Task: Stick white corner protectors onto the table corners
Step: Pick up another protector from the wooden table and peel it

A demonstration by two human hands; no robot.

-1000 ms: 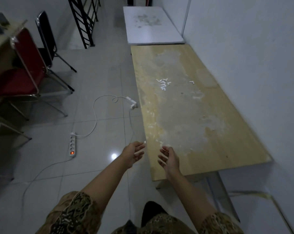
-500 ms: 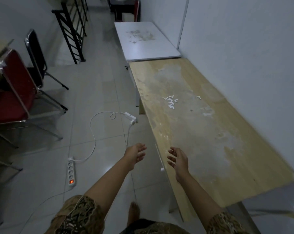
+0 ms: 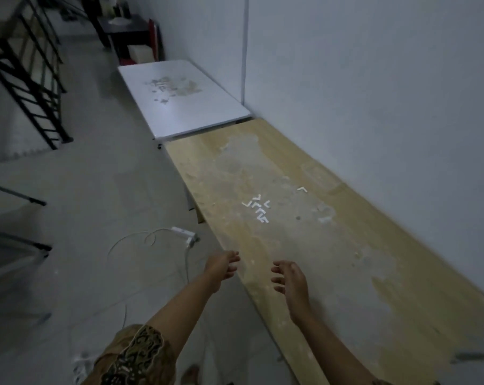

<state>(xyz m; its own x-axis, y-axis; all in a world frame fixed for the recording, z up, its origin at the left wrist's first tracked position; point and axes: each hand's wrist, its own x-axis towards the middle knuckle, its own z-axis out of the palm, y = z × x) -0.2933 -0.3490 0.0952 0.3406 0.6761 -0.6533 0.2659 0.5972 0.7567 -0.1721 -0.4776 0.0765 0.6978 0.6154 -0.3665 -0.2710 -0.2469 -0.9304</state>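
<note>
Left hand (image 3: 221,266) hung over the table (image 3: 346,273) edge, fingers loosely spread, holding nothing. Right hand (image 3: 290,277) hovered just beside it above the wood, equally loose and empty. The little white corner protectors (image 3: 259,209) lay scattered well beyond both sets of fingertips.

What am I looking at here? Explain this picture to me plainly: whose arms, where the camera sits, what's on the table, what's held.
There is no machine here. A person wears one wide-angle camera on the head, looking forward and down, so the arms reaching in from the bottom are their own. The left hand hangs over the floor just beside the table's edge; the right hand is above the wooden table. Both hands are open and hold nothing. Further along the worn tabletop lies a small cluster of white corner protectors, with a single one apart from it, nearer the wall. Beyond it stands a white table. On the floor lies a white cable.
</note>
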